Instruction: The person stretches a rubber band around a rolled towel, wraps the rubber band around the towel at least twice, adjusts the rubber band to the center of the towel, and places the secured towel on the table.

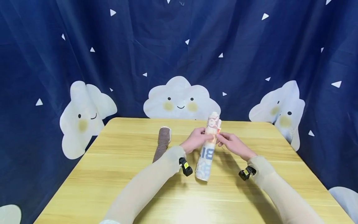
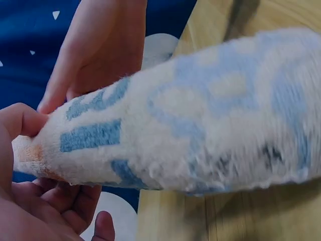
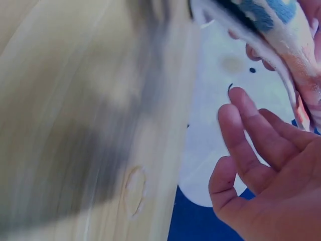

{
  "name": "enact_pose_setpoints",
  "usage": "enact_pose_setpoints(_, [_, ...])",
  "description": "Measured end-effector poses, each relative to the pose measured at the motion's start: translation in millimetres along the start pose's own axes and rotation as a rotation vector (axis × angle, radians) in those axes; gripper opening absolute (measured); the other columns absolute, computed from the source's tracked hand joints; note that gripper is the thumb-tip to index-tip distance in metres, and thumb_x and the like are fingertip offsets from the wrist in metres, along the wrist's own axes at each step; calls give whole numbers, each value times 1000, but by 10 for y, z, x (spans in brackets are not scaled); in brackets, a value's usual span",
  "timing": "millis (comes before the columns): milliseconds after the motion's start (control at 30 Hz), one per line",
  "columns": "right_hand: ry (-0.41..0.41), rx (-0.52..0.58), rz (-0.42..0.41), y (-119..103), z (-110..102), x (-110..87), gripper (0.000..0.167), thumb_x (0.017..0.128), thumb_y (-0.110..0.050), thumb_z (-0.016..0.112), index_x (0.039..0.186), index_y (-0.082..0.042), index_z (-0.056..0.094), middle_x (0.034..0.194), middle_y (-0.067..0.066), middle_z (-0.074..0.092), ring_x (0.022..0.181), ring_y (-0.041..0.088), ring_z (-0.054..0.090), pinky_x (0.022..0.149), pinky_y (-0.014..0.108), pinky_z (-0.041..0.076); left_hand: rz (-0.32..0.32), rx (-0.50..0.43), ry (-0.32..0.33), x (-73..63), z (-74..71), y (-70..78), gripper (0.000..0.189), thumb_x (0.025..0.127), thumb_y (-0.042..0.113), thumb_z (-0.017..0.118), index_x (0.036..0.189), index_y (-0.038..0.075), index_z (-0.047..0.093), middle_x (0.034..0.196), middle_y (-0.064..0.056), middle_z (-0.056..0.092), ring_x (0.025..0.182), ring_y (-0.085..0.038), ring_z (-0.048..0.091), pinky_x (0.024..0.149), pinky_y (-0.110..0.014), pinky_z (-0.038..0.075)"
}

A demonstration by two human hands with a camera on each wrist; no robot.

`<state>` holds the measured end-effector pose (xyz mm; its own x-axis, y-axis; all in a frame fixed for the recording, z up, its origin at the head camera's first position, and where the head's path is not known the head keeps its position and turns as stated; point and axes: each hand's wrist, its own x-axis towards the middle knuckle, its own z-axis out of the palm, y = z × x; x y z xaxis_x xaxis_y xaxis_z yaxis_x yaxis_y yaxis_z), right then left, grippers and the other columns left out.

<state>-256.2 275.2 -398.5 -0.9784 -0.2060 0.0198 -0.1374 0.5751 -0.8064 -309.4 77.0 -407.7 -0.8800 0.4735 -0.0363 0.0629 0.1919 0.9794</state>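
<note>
A rolled-up towel [image 1: 206, 157], pale with blue lettering and a pink-orange upper part, is held tilted over the table. My left hand [image 1: 196, 140] grips it round the middle, thumb across the front. Its terry surface fills much of the left wrist view, where the left fingers [image 2: 65, 203] show beneath the roll. At the towel's right edge, my right hand [image 1: 235, 145] pinches with thumb and forefinger beside a small red-orange patch. Its other fingers [image 3: 256, 150] are loosely bent in the right wrist view. The pinched part itself is mostly hidden.
A brown roll [image 1: 162, 141] with a white edge lies on the wooden table [image 1: 112, 174] left of the left hand, its near end behind the left forearm. A dark blue curtain [image 1: 126, 62] with white clouds and triangles hangs behind and at both sides.
</note>
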Motion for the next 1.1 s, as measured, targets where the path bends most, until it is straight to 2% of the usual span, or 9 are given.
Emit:
enact_pose_setpoints(100, [22, 44, -16, -52, -5, -5, 48, 106, -43, 47, 129, -4, 61, 108, 13, 67, 101, 26, 62, 88, 35, 46, 22, 21, -19, -62, 8, 27, 35, 86, 25, 74, 117, 10, 65, 102, -4, 69, 88, -19, 66, 79, -35, 56])
enact_pose_setpoints(200, [55, 58, -38, -93, 7, -14, 43, 104, -42, 52, 125, -6, 65, 110, 11, 67, 101, 21, 60, 86, 35, 48, 31, 43, -31, -115, 7, 21, 37, 88, 25, 74, 119, 10, 64, 103, -4, 68, 88, -18, 66, 79, -34, 56])
enact_pose_setpoints(433, [129, 14, -56, -162, 23, -38, 43, 98, -42, 63, 120, -7, 71, 133, 13, 64, 120, 28, 57, 93, 38, 47, 89, 124, -80, -203, -16, 18, 31, 88, 32, 74, 112, 13, 70, 96, -2, 72, 81, -17, 69, 73, -32, 57])
enact_pose_setpoints(567, [164, -24, -63, -228, 20, -54, 37, 95, -43, 67, 109, -10, 75, 139, 11, 60, 127, 28, 54, 94, 38, 46, 119, 193, -101, -225, -25, 40, 27, 87, 37, 74, 104, 15, 72, 89, -1, 73, 76, -16, 69, 68, -31, 58])
enact_pose_setpoints(667, [166, -51, -76, -298, 25, -55, 33, 94, -41, 69, 104, -10, 75, 138, 11, 60, 125, 28, 54, 93, 38, 45, 130, 258, -92, -245, -40, 70, 25, 88, 38, 74, 100, 16, 72, 86, 1, 72, 74, -14, 69, 66, -30, 57])
enact_pose_setpoints(800, [165, -76, -85, -376, 30, -52, 33, 94, -40, 70, 105, -9, 76, 138, 13, 60, 124, 29, 55, 92, 37, 45, 137, 361, -82, -276, -52, 122, 26, 88, 43, 72, 98, 19, 70, 84, 3, 71, 71, -13, 68, 63, -30, 56])
enact_pose_setpoints(967, [174, -92, -71, -388, 13, -49, 34, 94, -38, 69, 109, -8, 76, 141, 16, 58, 119, 29, 56, 85, 36, 46, 131, 363, -111, -271, -23, 135, 26, 89, 44, 71, 101, 21, 71, 85, 5, 72, 72, -12, 69, 64, -31, 57])
enact_pose_setpoints(1100, [171, -92, -73, -366, -12, -57, 29, 95, -33, 69, 106, -7, 77, 139, 15, 60, 115, 29, 57, 86, 36, 45, 134, 369, -135, -245, 22, 110, 26, 91, 45, 69, 103, 22, 71, 86, 7, 72, 75, -10, 70, 68, -29, 57])
